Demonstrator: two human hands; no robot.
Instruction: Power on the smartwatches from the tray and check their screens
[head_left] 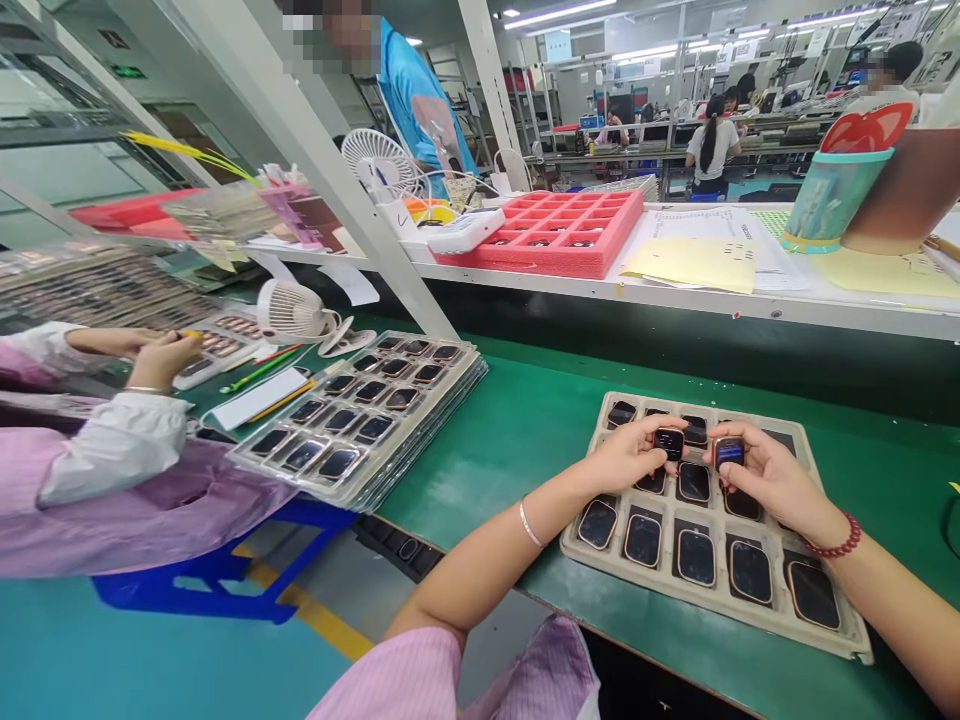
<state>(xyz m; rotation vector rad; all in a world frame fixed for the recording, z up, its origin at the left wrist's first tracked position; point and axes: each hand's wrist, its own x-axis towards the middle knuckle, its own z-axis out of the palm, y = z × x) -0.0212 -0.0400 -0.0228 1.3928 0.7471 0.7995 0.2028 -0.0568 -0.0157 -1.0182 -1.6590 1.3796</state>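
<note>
Between the thumb and fingers of my left hand (pixel 630 455) is a small square smartwatch body (pixel 669 443) with its screen lit. My right hand (pixel 772 475) grips a second smartwatch body (pixel 728 452), whose screen shows bluish lines. Both are held close together over a beige tray (pixel 679 586). In the tray's pockets lie rows of dark-screened watch bodies with gold-coloured rims, such as the watch body (pixel 696 556) in the front row. My hands and wrists cover part of the back rows.
A stack of clear trays (pixel 360 420) with more watch bodies stands left on the green table (pixel 480 460). Beyond it a co-worker's hands (pixel 161 355) are busy beside a small fan (pixel 292 310). The raised shelf carries a red foam tray (pixel 555 230), papers and a teal cup (pixel 836 200).
</note>
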